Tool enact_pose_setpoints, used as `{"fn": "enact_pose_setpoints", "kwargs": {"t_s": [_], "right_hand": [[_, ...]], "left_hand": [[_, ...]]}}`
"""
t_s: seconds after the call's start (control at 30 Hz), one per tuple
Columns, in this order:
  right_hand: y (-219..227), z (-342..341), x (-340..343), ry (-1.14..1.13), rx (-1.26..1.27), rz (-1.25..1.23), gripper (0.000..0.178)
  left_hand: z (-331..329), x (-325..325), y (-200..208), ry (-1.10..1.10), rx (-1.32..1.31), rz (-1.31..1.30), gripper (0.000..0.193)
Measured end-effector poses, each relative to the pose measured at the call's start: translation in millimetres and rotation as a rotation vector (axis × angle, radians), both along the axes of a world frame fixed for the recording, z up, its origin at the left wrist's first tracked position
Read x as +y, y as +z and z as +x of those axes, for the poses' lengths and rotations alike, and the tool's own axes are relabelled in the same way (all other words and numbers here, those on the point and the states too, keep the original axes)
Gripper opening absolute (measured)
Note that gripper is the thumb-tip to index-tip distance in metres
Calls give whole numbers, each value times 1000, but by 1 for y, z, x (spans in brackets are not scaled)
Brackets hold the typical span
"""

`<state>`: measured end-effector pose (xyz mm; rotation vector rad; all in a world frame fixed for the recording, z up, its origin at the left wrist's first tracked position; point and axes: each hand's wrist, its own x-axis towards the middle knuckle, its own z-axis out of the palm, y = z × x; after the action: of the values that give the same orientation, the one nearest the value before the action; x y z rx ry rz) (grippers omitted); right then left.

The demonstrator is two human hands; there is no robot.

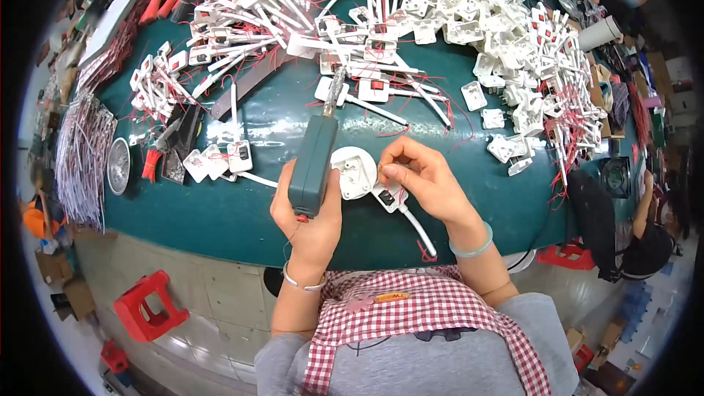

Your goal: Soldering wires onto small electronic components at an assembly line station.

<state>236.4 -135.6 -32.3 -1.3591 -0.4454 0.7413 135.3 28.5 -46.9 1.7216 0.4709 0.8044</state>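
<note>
Round base (355, 170) sits between left hand (314, 229) and right hand (437, 189). Left fingers grip tool (314, 152) — aimed beyond base, probably for clearance; right fingers pinched together beside base — contents unclear.

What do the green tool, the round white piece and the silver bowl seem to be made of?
Green tool: likely hard plastic, smooth and moulded; its shaft looks metallic, greyish and shiny.
Round white piece: probably moulded plastic, with a smooth rim and raised details inside.
Silver bowl: probably metal, judging by its grey sheen.
</note>
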Motion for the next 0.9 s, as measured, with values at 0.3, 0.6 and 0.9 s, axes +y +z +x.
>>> {"fn": "enact_pose_setpoints", "kwargs": {"t_s": [0.3, 0.6, 0.9], "right_hand": [[5, -4, -1, -19, -113, 24, 9], [24, -15, 26, -185, -452, -250, 8], [23, -26, 32, -268, -576, -239, 9]], "left_hand": [[-2, -1, 3, 2, 32, 6, 24], [-2, -1, -2, -26, 9, 22, 28], [-5, -2, -1, -16, 9, 29, 27]]}}
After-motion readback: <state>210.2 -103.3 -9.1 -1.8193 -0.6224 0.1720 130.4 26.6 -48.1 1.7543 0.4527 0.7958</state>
